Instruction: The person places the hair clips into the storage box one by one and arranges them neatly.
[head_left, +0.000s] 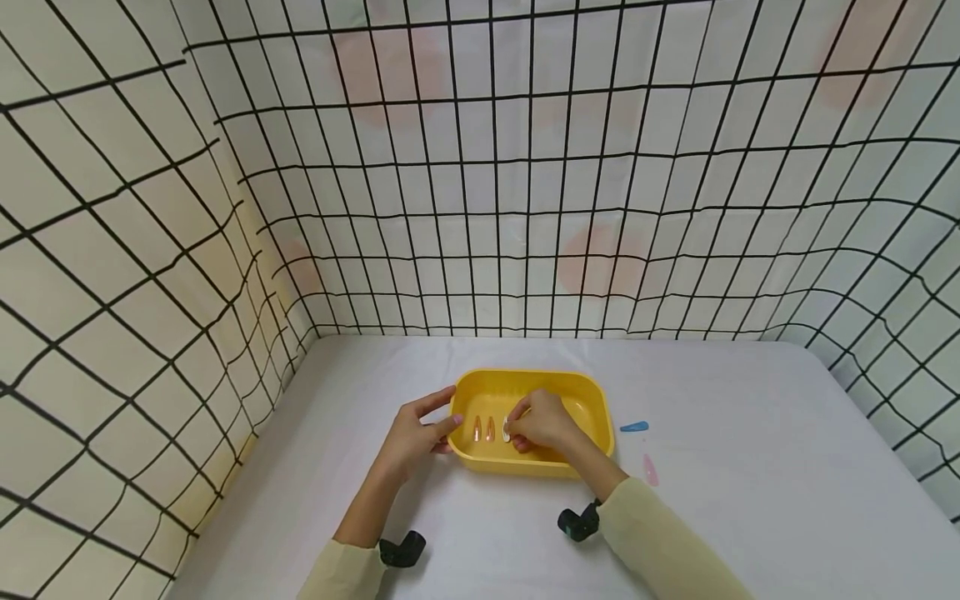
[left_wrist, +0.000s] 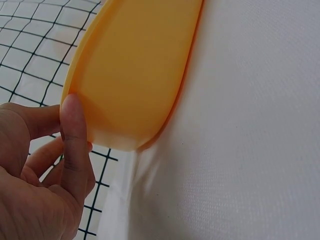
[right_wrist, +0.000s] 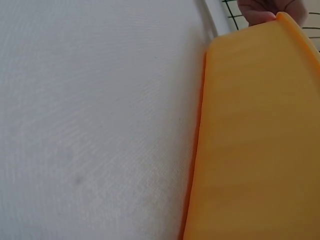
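Note:
A yellow tray [head_left: 517, 468] sits on the white table. My left hand [head_left: 417, 435] pinches its left rim, thumb on the inner side; the left wrist view shows this hand [left_wrist: 55, 165] with the thumb against the tray's end [left_wrist: 130, 75]. Inside the tray, my right hand [head_left: 542, 421] pinches a white snap hair clip [head_left: 506, 429], partly covered by the fingers. Two orange hair clips [head_left: 483, 428] lie side by side to the left of it. In the right wrist view the tray's outer wall [right_wrist: 250, 140] fills the right side; the right hand does not show there.
Right of the tray lie a blue hair clip [head_left: 634, 427] and, nearer, a pink hair clip [head_left: 650, 470]. Black grid netting [head_left: 525, 183] over white cloth closes off the back and both sides of the table [head_left: 735, 433].

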